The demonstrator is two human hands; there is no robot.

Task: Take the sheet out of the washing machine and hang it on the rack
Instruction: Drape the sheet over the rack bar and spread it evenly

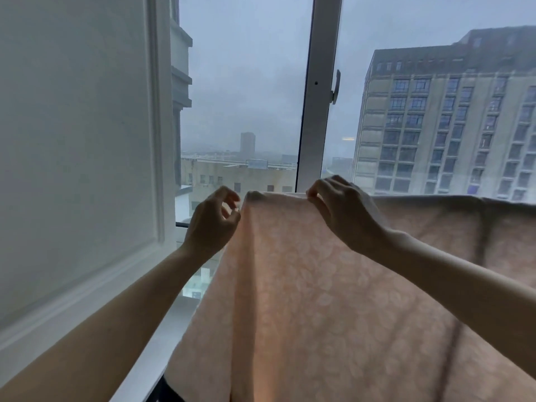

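Noted sheet [319,300] already draped along a top line from centre to 3 o'clock, hanging down toward 5 o'clock, with its support hidden under the fold. Found right hand [345,216] pinching the top fold at the sheet's 12 o'clock, thumb and fingertips closed on the cloth, probably to tug it level and spread the bunched left end. Found left hand [213,220] just beside the sheet's left edge at 9 o'clock, with fingers loosely curled; cannot tell whether holding cloth or merely near it. Spotted short dark bar [181,224] at 9 o'clock of that hand, likely the rack's end. Recorded cloth as thin, peach, leaf-patterned, backlit by the window [246,97], with soft vertical folds and darker creases toward 3 o'clock. Judged stage as final spreading.
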